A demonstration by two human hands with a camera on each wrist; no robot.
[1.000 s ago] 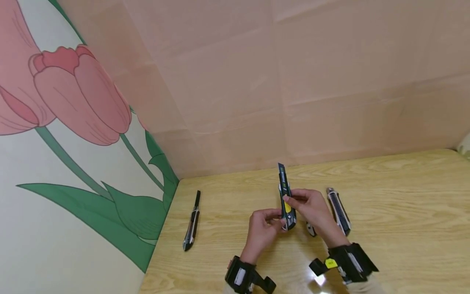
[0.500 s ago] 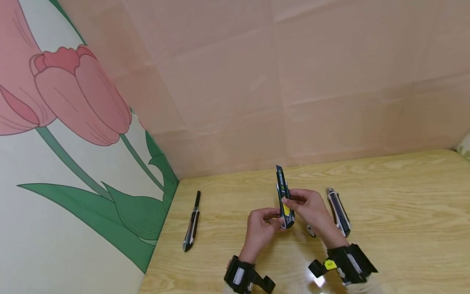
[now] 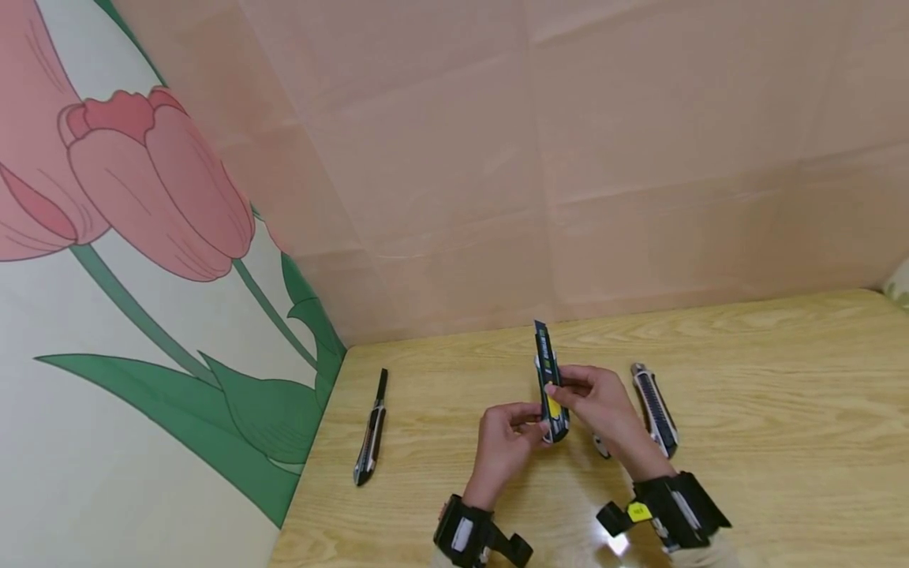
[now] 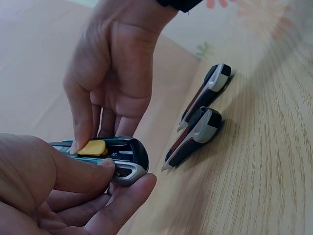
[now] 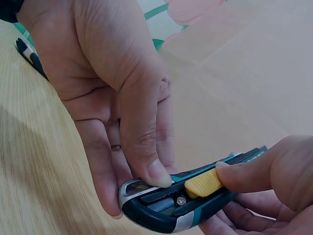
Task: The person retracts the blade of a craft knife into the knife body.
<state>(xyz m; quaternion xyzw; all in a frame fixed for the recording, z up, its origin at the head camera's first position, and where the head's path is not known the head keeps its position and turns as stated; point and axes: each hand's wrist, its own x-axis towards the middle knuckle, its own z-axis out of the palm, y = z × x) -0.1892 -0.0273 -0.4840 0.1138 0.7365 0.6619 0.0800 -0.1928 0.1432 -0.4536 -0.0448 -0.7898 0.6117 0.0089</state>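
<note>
Far left: a tulip mural (image 3: 159, 189), pink blooms on green stems, running down to the left edge of the table (image 3: 781, 410), which is pale wood grain. Next, the left knife (image 3: 370, 446): lies on the wood well apart from my hands, narrow dark end pointing away from me.

Toward the middle, my left hand (image 3: 507, 442), a black strap (image 3: 465, 530) on its wrist. Thumb and fingers pinch the butt end of the cutter (image 3: 547, 355). The cutter is dark with teal trim, between my two hands and held up over the table, narrow end slanting away toward the pink sheet (image 3: 568, 158) behind.

Just right of it, my right hand (image 3: 604, 402) grips the cutter's body farther along. Thumb lies against the yellow slider (image 5: 203, 184), other fingers behind the body. Black strap at this wrist too, with a yellow tag (image 3: 638, 510).

Beyond: the middle knife (image 3: 601, 446), mostly hidden behind my right hand in the head view. Last, the right knife (image 3: 655, 410), lying slantwise near my right wrist. From the left wrist these two rest close together, roughly parallel.
</note>
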